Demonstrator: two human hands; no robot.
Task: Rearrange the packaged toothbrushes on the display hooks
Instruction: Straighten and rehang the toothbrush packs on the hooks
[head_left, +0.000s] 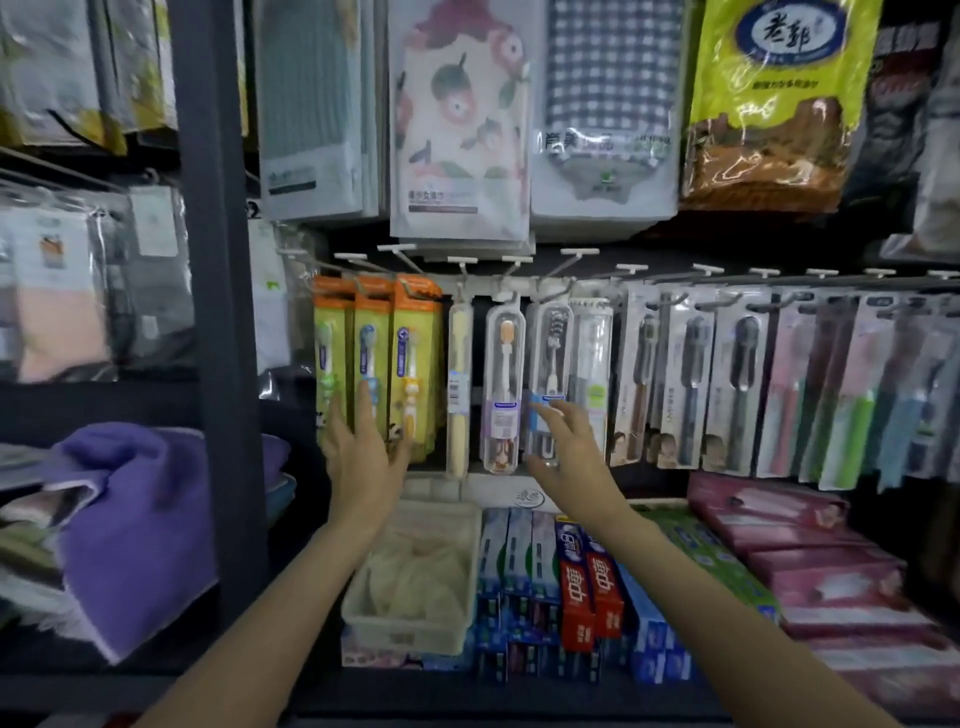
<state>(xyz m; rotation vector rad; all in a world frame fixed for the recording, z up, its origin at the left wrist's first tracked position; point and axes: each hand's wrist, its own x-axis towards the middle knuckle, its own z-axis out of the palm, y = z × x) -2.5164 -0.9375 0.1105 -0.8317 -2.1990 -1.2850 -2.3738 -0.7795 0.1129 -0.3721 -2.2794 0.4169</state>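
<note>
A row of packaged toothbrushes hangs from white display hooks (519, 262). At the left hang three yellow-and-orange children's packs (415, 364). Beside them are a cream tube pack (459, 384) and two clear cases (503, 384). Grey and coloured packs (737, 384) fill the right side. My left hand (363, 452) reaches up with straight fingers in front of the middle yellow pack. My right hand (563, 452) is spread with its fingertips at the lower part of the second clear case (548, 358). Neither hand holds anything.
Toothpaste boxes (587, 592) and a cream basket (415, 597) stand on the shelf below. Pink boxes (810, 561) lie at the right. A dark upright post (218, 312) stands at the left, with purple towels (135, 519) beside it. Bagged cloths (460, 130) hang above.
</note>
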